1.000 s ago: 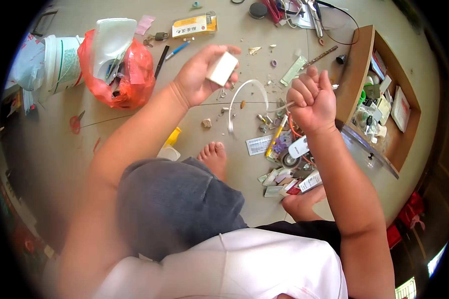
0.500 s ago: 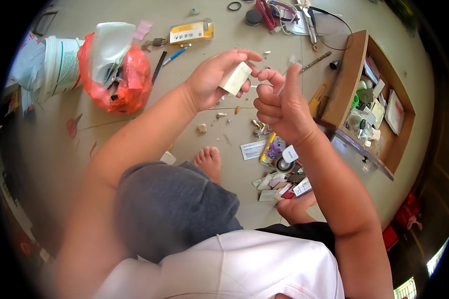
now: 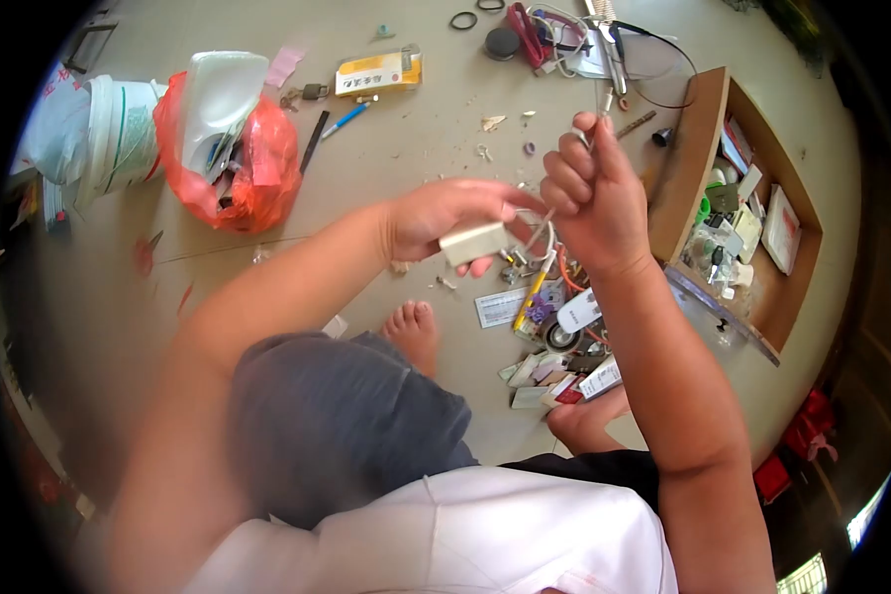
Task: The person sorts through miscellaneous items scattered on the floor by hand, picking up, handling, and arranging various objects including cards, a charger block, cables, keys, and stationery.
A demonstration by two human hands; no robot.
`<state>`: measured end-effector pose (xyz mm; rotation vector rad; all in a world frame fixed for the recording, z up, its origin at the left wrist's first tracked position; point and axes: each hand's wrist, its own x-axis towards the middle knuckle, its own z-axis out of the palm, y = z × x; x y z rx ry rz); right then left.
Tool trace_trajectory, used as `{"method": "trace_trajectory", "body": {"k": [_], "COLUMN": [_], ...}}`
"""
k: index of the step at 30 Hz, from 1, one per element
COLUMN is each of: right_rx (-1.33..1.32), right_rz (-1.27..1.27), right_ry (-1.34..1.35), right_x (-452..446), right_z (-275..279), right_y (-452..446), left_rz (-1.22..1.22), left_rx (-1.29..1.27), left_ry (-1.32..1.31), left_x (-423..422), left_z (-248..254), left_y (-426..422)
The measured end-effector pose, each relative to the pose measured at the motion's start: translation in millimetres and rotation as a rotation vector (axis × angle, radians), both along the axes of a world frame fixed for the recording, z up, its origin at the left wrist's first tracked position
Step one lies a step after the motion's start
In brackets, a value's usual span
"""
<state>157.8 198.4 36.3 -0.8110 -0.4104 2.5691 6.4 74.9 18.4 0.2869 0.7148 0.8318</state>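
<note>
Cable [image 3: 549, 238] seems mid-handling, calling for even slack: left hand [image 3: 441, 213] fingers hold a white block [image 3: 473, 244], right hand [image 3: 604, 203] grips the cable near the drawer's [image 3: 690, 163] edge.

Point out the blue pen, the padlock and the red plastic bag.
Blue pen [image 3: 346, 120]: head view, middle of barrel.
Padlock [image 3: 314, 92]: head view, body.
Red plastic bag [image 3: 281, 150]: head view, right side.

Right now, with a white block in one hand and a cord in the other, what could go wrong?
The white block could slip, as the left hand seems to wrap only partly around it. The looping cord, held in the right hand, might snag on the clutter beneath, such as the yellow stick. The bare foot might press on small loose bits lying near it.
</note>
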Motion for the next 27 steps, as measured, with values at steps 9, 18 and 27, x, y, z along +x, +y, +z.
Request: {"method": "trace_trajectory", "body": {"k": [9,18,27], "right_rx": [0.356,0.84,0.716], "right_rz": [-0.444,0.837,0.093], "right_ry": [-0.32,-0.423,-0.461], "right_x": [27.9,12.0,18.0], "right_z": [-4.5,-12.8,-12.4], "right_y": [104.8,-15.2,8.1], "left_rz": [0.117,0.461,0.826], "left_rx": [-0.051,0.046,-0.214], "left_ry": [-0.077,-0.372,-0.105], "left_x": [-22.1,-38.5,-53.0], "left_z": [-16.5,-27.2,-39.1], "left_y": [-3.4,2.6,10.0]}}
